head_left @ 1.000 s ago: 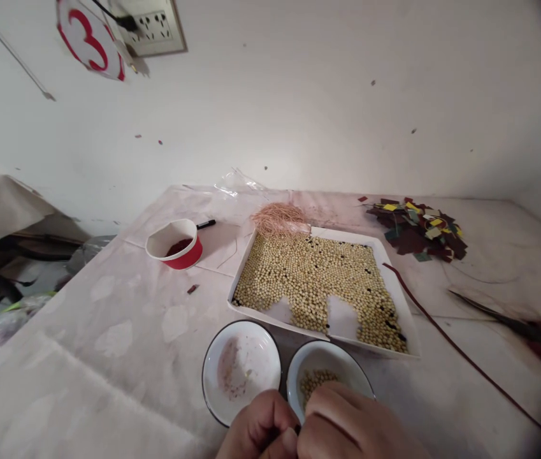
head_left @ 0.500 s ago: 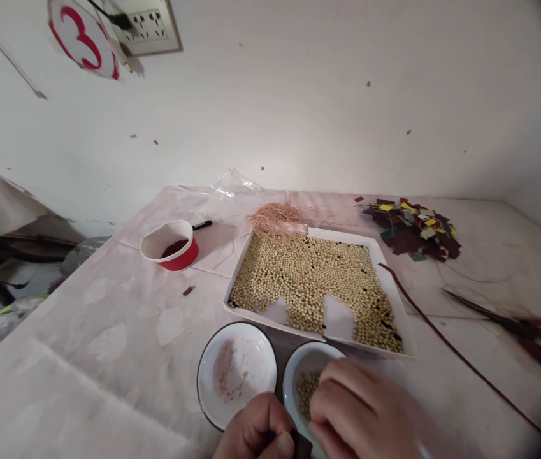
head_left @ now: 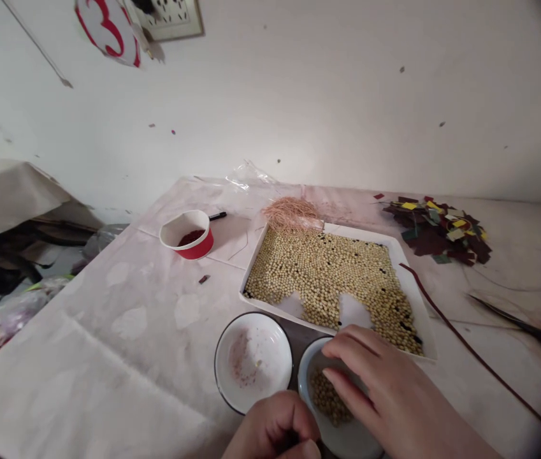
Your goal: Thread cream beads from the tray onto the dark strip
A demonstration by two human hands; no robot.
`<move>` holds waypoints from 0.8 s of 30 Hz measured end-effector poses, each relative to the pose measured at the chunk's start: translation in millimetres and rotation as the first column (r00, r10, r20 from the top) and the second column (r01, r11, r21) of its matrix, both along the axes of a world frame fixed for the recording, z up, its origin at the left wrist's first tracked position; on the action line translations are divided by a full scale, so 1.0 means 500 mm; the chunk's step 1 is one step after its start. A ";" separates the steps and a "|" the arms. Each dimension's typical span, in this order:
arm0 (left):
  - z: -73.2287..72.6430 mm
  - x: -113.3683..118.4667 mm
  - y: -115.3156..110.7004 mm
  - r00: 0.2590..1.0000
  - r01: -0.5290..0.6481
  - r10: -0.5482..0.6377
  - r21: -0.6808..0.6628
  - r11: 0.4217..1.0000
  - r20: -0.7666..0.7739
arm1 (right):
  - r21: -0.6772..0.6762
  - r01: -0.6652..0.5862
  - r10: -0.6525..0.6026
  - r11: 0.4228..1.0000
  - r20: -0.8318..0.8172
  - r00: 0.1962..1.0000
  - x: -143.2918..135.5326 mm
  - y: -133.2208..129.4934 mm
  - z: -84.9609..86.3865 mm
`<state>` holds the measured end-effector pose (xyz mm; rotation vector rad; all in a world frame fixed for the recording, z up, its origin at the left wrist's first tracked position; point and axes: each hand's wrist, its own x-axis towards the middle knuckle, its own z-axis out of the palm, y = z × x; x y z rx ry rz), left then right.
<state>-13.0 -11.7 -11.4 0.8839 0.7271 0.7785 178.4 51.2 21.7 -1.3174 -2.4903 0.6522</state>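
Note:
My right hand [head_left: 378,376] hangs over a white bowl [head_left: 302,376] with small round, yellowish-brown beads [head_left: 330,401] in its bottom. Thumb and fingers are apart, with nothing visible between them. At the bottom edge, my left hand [head_left: 274,424] is closed in a pinch beside that bowl; what it grips is hidden. To the left stands a shallow white dish [head_left: 270,376] with a dark rim and reddish residue. Behind both lies a white tray [head_left: 423,319] spread with many pale beads [head_left: 318,268] and some black bits, with two bare patches near its front.
Left of the tray are a red-and-white paper tub [head_left: 198,245] with dark red contents and a black marker [head_left: 217,217]. A bundle of pinkish cord [head_left: 289,213] lies behind. At right are colored scraps [head_left: 447,233], a dark red strip [head_left: 461,335] and a pointed tool [head_left: 513,319].
My right hand's fingers have spread from a closed pinch and risen slightly over the bowl. My left hand stays closed. The whole view has shifted, so things appear further right.

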 end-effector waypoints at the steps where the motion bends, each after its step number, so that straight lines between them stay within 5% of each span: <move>1: 0.003 0.000 0.000 1.000 0.012 -0.011 0.014 1.000 -0.027 | 0.007 -0.005 0.005 1.000 -0.003 1.000 -0.006 -0.003 -0.002; 8: 0.032 -0.001 0.003 0.989 0.112 -0.091 0.190 0.975 -0.119 | 0.056 -0.097 0.095 0.994 0.036 0.995 -0.075 0.011 -0.018; 13: 0.051 0.003 0.004 0.976 0.182 -0.151 0.204 0.962 -0.159 | 0.055 -0.047 0.026 0.997 0.323 0.946 -0.142 0.034 0.014; 18: 0.040 0.008 0.000 0.983 0.164 -0.135 0.269 0.949 -0.123 | 0.027 0.016 -0.028 1.000 0.522 0.853 -0.186 0.040 0.032; 24: 0.023 0.008 -0.010 0.979 0.204 -0.197 0.303 0.931 -0.054 | 0.033 -0.002 -0.015 0.999 0.509 0.861 -0.202 0.034 0.017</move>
